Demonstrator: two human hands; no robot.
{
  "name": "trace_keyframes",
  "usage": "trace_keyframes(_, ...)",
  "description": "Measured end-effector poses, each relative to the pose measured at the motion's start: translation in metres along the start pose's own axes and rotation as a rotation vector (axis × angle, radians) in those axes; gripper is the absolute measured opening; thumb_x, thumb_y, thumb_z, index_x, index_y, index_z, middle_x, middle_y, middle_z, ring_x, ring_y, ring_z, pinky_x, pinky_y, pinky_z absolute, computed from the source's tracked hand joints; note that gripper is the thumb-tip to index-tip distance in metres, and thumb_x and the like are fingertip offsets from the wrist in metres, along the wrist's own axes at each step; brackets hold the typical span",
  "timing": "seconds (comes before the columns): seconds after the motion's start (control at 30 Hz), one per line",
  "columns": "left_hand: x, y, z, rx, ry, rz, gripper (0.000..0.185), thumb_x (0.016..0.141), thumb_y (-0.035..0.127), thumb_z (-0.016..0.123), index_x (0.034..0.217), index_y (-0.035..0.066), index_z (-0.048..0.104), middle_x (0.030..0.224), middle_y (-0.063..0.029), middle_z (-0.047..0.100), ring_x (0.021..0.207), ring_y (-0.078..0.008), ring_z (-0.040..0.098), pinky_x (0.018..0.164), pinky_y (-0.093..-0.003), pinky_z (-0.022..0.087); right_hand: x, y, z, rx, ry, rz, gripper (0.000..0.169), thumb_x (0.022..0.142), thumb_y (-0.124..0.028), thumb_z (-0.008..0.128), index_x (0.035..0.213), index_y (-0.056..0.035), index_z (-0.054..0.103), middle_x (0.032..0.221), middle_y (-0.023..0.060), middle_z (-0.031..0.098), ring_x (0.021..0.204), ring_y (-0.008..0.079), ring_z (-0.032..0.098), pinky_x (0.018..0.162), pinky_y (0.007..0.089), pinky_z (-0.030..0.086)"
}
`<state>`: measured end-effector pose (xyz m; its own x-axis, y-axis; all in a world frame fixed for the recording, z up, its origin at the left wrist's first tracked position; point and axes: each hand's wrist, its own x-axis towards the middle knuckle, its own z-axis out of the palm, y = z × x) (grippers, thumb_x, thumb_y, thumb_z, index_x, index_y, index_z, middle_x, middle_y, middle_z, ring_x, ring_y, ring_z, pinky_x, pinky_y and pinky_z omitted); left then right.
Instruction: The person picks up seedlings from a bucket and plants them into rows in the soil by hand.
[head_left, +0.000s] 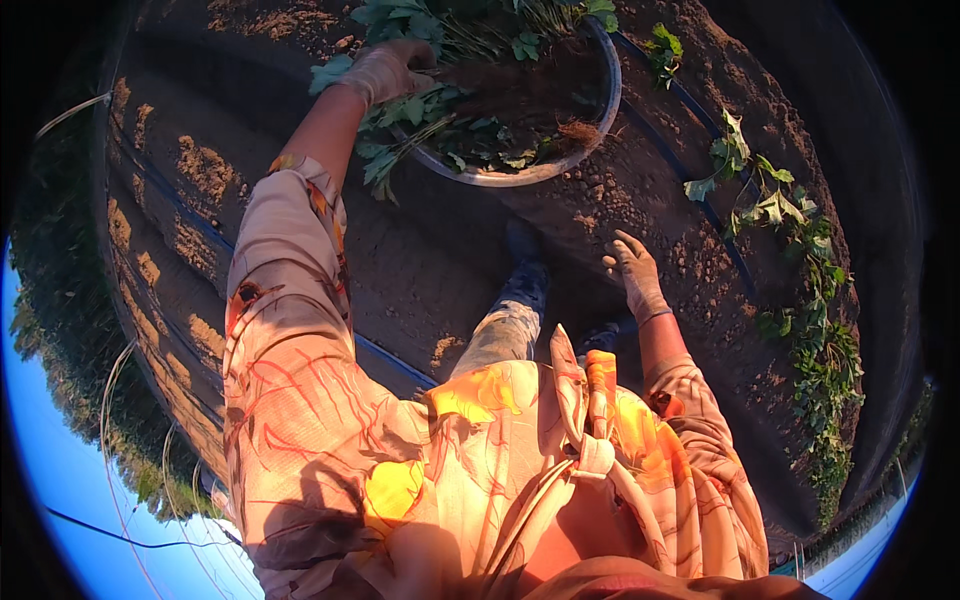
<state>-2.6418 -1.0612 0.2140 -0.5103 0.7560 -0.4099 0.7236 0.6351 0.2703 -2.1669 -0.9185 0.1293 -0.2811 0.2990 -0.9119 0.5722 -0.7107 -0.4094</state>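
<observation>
My left hand (386, 73), in a pale glove, is at the left side of a large round basin (517, 178). Its fingers curve among leafy seedlings (420, 112); whether they grip the leaves or the rim is hidden. Inside the basin lie bundles of green plants (480, 37) with long thin stems, and a tuft of brown roots (579, 133) rests near its right rim. Also gloved, my right hand (634, 274) hangs over the soil to the right of my leg, fingers loosely apart and nothing in them.
Blue drip lines (679, 169) run along the soil bed at right, and another drip line (394, 364) crosses at left. Uprooted-looking leafy plants (772, 199) lie along the right bed. My boot (523, 244) stands on the dirt below the basin.
</observation>
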Motion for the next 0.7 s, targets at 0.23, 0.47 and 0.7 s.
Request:
trace_keyframes(0.23, 0.0, 0.086, -0.023, -0.16, -0.08, 0.342, 0.033, 0.082, 0.026, 0.073, 0.112, 0.016, 0.065, 0.106, -0.0037, 0.07, 0.098, -0.0259, 0.065, 0.086, -0.0378, 0.051, -0.031, -0.052, 0.026, 0.078, -0.178, -0.448, 0.036, 0.097, -0.016, 0.058, 0.133, -0.0104, 0.054, 0.108, 0.0008, 0.063, 0.09, 0.0078, 0.059, 0.076, 0.0196, 0.048)
trace_keyframes(0.47, -0.024, 0.197, -0.03, 0.305, 0.187, 0.759, 0.025, 0.076, 0.032, 0.073, 0.098, 0.021, 0.069, 0.107, 0.0019, 0.067, 0.107, -0.0217, 0.059, 0.101, -0.0514, 0.035, -0.024, -0.151, 0.087, -0.357, -0.251, -0.903, 0.039, 0.093, -0.027, 0.065, 0.127, -0.0081, 0.058, 0.111, 0.0059, 0.067, 0.102, 0.0163, 0.063, 0.088, 0.0287, 0.05)
trace_keyframes(0.7, -0.073, 0.204, 0.027, -0.311, 0.445, 0.017, 0.039, 0.083, 0.035, 0.076, 0.104, 0.004, 0.069, 0.091, -0.0067, 0.069, 0.086, -0.0168, 0.066, 0.082, -0.0304, 0.052, -0.026, -0.142, 0.076, 0.088, -0.33, -0.551, 0.039, 0.093, -0.023, 0.066, 0.126, -0.0039, 0.055, 0.111, 0.0055, 0.063, 0.102, 0.0131, 0.059, 0.084, 0.0296, 0.053)
